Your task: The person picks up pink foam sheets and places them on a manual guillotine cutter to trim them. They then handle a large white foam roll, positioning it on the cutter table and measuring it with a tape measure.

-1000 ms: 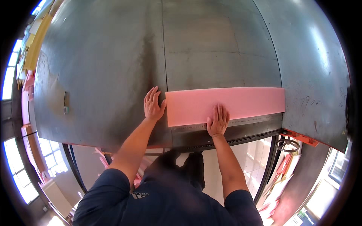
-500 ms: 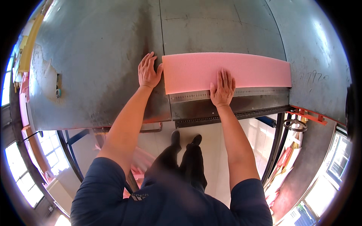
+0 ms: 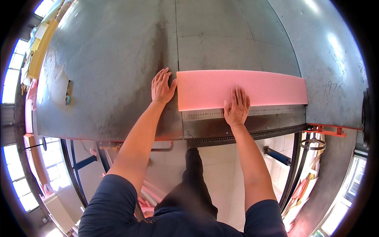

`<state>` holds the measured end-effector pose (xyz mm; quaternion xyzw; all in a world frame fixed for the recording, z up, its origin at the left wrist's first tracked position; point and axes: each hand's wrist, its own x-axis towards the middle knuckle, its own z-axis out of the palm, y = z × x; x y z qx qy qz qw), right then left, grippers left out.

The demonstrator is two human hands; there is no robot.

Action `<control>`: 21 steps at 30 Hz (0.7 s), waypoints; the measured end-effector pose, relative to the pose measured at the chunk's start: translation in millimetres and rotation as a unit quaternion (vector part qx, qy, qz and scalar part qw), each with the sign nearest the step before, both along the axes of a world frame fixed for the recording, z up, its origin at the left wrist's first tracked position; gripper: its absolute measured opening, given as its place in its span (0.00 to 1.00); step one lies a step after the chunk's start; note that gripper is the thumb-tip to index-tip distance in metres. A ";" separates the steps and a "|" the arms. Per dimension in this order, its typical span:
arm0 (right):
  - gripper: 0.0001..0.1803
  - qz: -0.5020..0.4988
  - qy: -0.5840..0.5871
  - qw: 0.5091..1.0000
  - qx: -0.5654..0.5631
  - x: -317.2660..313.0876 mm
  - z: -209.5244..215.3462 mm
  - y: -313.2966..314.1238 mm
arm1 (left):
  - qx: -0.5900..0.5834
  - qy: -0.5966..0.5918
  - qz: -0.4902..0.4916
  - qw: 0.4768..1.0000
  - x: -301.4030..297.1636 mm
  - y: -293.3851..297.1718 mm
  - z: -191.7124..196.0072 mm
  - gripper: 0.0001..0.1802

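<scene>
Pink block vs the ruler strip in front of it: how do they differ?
The pink block is plain and unmarked; the ruler strip is grey with graduations.
The block is broad front to back; the strip is narrow.
The block lies farther from the person; the strip runs along the block's near side.
Shared: both stretch left to right at the near side of the metal table, and the right hand covers part of each.

Workshop, from where I stand | broad, stained metal tabletop (image 3: 110, 47) | graduated ruler strip (image 3: 205, 114) along its front | handwheel (image 3: 313, 148) below, at right | pink strips (image 3: 303, 185) piled near it | tall paned windows (image 3: 11, 86) at far left
</scene>
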<state>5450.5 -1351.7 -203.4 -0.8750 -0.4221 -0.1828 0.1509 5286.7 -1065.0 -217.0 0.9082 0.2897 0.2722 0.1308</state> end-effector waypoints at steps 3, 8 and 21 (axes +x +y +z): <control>0.31 -0.001 0.009 1.000 -0.011 0.4 -1.7 -5.4 | -0.006 -0.006 -0.007 1.000 3.2 -3.7 5.4 0.21; 0.31 -0.011 0.010 1.000 -0.009 -3.5 -12.2 -9.9 | 0.054 0.017 -0.004 0.998 -3.0 0.3 -7.7 0.18; 0.33 0.017 0.059 0.996 0.063 11.3 3.1 -4.2 | 0.010 0.015 -0.047 0.999 -1.7 -9.3 1.2 0.17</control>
